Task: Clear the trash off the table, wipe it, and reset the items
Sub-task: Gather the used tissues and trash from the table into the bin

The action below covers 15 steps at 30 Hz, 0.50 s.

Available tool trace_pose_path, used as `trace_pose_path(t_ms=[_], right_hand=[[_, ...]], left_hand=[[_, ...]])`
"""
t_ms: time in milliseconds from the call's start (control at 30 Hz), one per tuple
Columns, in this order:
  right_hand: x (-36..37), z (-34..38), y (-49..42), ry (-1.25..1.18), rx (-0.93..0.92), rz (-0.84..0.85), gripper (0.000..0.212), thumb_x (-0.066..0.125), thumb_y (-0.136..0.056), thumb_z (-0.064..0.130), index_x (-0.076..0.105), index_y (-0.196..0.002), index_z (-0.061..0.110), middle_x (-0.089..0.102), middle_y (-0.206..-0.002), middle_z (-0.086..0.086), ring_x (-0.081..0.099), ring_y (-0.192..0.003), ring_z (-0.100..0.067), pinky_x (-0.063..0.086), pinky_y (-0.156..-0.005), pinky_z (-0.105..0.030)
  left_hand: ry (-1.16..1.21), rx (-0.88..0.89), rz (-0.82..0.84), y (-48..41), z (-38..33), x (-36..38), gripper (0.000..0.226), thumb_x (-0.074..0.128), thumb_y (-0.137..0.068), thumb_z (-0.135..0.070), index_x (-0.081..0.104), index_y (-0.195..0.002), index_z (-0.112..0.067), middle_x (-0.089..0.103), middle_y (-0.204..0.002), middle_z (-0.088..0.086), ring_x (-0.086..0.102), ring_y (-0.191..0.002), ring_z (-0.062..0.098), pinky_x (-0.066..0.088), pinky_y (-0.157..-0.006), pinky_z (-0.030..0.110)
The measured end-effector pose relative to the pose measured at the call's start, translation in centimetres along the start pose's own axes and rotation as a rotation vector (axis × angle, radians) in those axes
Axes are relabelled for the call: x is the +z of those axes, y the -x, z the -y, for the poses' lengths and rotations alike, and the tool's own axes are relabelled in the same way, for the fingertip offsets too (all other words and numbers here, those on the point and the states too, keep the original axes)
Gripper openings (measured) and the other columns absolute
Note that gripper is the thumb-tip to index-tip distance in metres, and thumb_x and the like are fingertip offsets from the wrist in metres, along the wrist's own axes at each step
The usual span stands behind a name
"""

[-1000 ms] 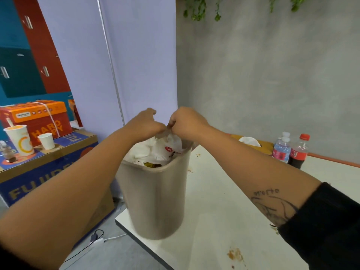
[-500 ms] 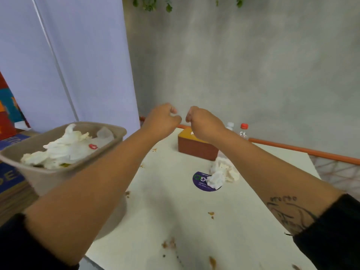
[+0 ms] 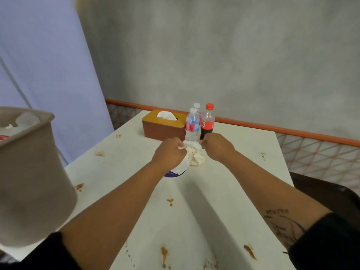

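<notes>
Our left hand (image 3: pixel 169 152) is clenched around the near side of a wad of crumpled tissues (image 3: pixel 195 157), with a white fold of it hanging below the fist. Our right hand (image 3: pixel 216 146), fingers curled, pinches the wad's far right edge. The tissues are speckled with reddish-brown spots and sit between the two hands near the far middle of the table (image 3: pixel 229 191), partly covering a round purple disc (image 3: pixel 172 174) that lies flat under them.

Just beyond the hands stand a water bottle (image 3: pixel 192 124) and a cola bottle (image 3: pixel 207 123) with a red cap, both upright and side by side. A second white cap (image 3: pixel 197 105) shows behind them. To their left is a brown tissue box (image 3: pixel 162 127) with a white sheet sticking out of its yellow top.

The white tabletop carries brown stains (image 3: pixel 164 254), scattered from the near edge to the far corners. At the left edge of our view a beige trash bin (image 3: pixel 29 172) looms close, with white waste showing inside its rim. A dark chair (image 3: pixel 331 193) sits off the table's right side.
</notes>
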State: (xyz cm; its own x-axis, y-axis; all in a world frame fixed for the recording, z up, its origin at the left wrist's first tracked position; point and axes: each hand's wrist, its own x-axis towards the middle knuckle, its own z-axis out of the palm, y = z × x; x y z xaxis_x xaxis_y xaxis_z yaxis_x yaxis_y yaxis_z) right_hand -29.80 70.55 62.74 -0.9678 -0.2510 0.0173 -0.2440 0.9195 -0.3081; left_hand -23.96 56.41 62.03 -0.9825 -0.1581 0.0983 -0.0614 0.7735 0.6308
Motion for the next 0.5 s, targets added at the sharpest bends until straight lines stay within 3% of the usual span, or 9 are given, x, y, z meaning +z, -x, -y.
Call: trace_pose_path(t_ms=[133, 233, 300, 400, 500], right_hand=[[2.6, -1.3, -0.5, -0.079, 0.068, 0.049, 0.025, 0.051, -0.095, 0.022, 0.058, -0.114, 0.008, 0.062, -0.109, -0.008, 0.059, -0.099, -0.025, 0.04, -0.071, -0.029], [4.2, -1.7, -1.0, -0.123, 0.101, 0.105, 0.03, 0.051, -0.094, 0.018, 0.056, -0.122, 0.007, 0.059, -0.121, -0.01, 0.056, -0.11, -0.027, 0.044, -0.087, -0.032], [5.1, -1.6, -1.4, -0.092, 0.07, 0.14, 0.03, 0.05, -0.093, 0.014, 0.056, -0.121, 0.008, 0.059, -0.121, -0.012, 0.056, -0.111, -0.029, 0.046, -0.092, -0.035], [6.8, -1.0, -2.1, -0.085, 0.0, 0.15, 0.034, 0.051, -0.095, 0.014, 0.05, -0.129, 0.013, 0.053, -0.127, -0.005, 0.052, -0.118, -0.025, 0.039, -0.094, -0.026], [8.7, 0.3, -3.4, -0.002, -0.082, 0.17, 0.038, 0.051, -0.094, 0.015, 0.049, -0.131, 0.02, 0.048, -0.126, -0.006, 0.052, -0.116, -0.03, 0.044, -0.095, -0.035]], left_hand=[[-0.037, -0.078, 0.045, -1.0, 2.1, 2.1, 0.03, 0.051, -0.09, -0.02, 0.059, -0.119, -0.014, 0.055, -0.128, 0.002, 0.05, -0.119, 0.019, 0.039, -0.097, 0.03], [-0.048, -0.113, 0.079, -2.0, 3.4, 3.1, 0.03, 0.05, -0.091, -0.021, 0.059, -0.118, -0.014, 0.057, -0.126, 0.003, 0.052, -0.117, 0.02, 0.041, -0.097, 0.031], [-0.07, -0.123, 0.104, -2.6, 4.3, 3.4, 0.03, 0.047, -0.092, -0.018, 0.059, -0.118, -0.013, 0.058, -0.125, 0.003, 0.053, -0.115, 0.022, 0.042, -0.094, 0.032], [-0.066, -0.13, 0.131, -3.2, 5.8, 3.6, 0.03, 0.043, -0.091, -0.011, 0.059, -0.116, -0.01, 0.059, -0.122, 0.005, 0.055, -0.11, 0.024, 0.044, -0.088, 0.032], [-0.041, -0.145, 0.162, -3.7, 7.3, 3.6, 0.031, 0.043, -0.089, -0.008, 0.058, -0.117, -0.011, 0.059, -0.119, 0.006, 0.055, -0.107, 0.024, 0.044, -0.082, 0.03]])
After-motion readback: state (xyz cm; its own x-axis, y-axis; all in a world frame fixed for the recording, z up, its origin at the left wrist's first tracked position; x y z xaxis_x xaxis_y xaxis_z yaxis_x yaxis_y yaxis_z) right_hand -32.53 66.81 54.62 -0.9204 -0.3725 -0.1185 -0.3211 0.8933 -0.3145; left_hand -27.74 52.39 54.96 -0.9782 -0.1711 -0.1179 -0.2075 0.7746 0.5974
